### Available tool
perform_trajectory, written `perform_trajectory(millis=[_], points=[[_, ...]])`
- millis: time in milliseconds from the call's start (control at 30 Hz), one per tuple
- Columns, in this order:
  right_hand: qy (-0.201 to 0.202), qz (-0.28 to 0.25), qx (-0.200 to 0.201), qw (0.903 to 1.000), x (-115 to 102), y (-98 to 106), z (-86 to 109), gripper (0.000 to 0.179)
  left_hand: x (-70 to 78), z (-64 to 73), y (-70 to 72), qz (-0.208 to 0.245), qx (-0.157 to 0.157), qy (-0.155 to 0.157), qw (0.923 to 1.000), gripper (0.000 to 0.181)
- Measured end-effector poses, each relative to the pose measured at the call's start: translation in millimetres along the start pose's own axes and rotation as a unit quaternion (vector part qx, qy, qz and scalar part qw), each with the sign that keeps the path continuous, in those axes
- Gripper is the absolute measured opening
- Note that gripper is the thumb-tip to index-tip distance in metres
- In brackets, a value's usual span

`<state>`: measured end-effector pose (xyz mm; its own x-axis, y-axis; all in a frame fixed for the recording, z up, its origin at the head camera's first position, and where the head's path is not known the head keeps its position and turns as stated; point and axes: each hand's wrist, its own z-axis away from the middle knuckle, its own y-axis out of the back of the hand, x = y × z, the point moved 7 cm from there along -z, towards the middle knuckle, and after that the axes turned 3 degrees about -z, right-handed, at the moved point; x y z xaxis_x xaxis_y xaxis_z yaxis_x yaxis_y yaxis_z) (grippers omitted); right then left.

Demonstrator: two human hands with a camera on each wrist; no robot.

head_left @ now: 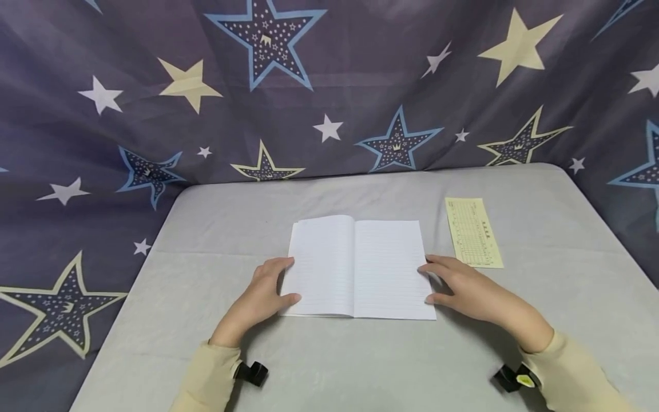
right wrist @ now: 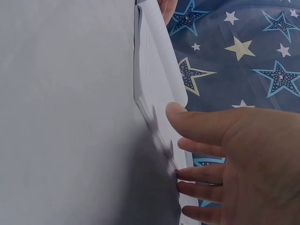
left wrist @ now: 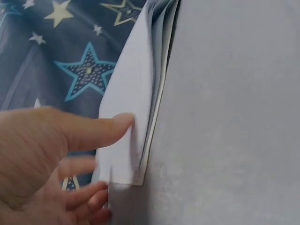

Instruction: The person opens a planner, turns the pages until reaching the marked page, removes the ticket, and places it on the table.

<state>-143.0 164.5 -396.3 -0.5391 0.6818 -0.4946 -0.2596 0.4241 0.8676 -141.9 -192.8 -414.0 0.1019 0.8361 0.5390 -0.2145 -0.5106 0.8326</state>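
An open notebook (head_left: 388, 269) with ruled white pages lies flat on the grey tabletop. My left hand (head_left: 262, 292) is at its left edge, thumb over the left page (left wrist: 124, 159) and the other fingertips along the page's side. At the opposite edge is my right hand (head_left: 465, 286), its fingers loosely spread and fingertips right at the border of the right page (head_left: 391, 246). In the right wrist view, the right thumb (right wrist: 176, 112) overlaps the page while the other fingers (right wrist: 201, 190) line the notebook's side.
A yellow printed slip (head_left: 473, 232) lies beyond the right hand, to the right of the notebook. The grey cloth-covered table (head_left: 355, 366) meets a dark star-patterned curtain (head_left: 345, 51) at the back and sides. Black wrist cameras (head_left: 252, 373) sit at both sleeves.
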Motion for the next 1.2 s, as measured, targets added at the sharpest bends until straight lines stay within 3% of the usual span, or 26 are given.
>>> perform_trajectory(millis=[200, 367, 667, 867, 1200], points=[[0.008, 0.018, 0.012, 0.9997, -2.0, -3.0, 1.6, 0.055, -7.0, -7.2, 1.2, 0.061, 0.023, 0.092, 0.9937, 0.08], [0.007, 0.024, 0.015, 0.9996, -3.4, -5.1, 2.3, 0.055, -11.5, -8.4, -1.2, 0.078, 0.017, 0.124, 0.989, 0.076], [-0.012, 0.026, 0.001, 0.9996, -2.3, -7.2, 2.1, 0.057, -16.8, -12.2, -3.0, 0.112, 0.043, 0.151, 0.9812, 0.069], [-0.002, 0.025, 0.014, 0.9996, -3.3, -7.9, 3.3, 0.057, -17.8, -13.3, -2.3, 0.124, 0.054, 0.149, 0.9795, 0.067], [-0.002, 0.026, 0.006, 0.9996, -4.0, -6.5, 2.1, 0.058, -18.8, -7.6, -0.6, 0.195, 0.066, 0.141, 0.9684, 0.063]])
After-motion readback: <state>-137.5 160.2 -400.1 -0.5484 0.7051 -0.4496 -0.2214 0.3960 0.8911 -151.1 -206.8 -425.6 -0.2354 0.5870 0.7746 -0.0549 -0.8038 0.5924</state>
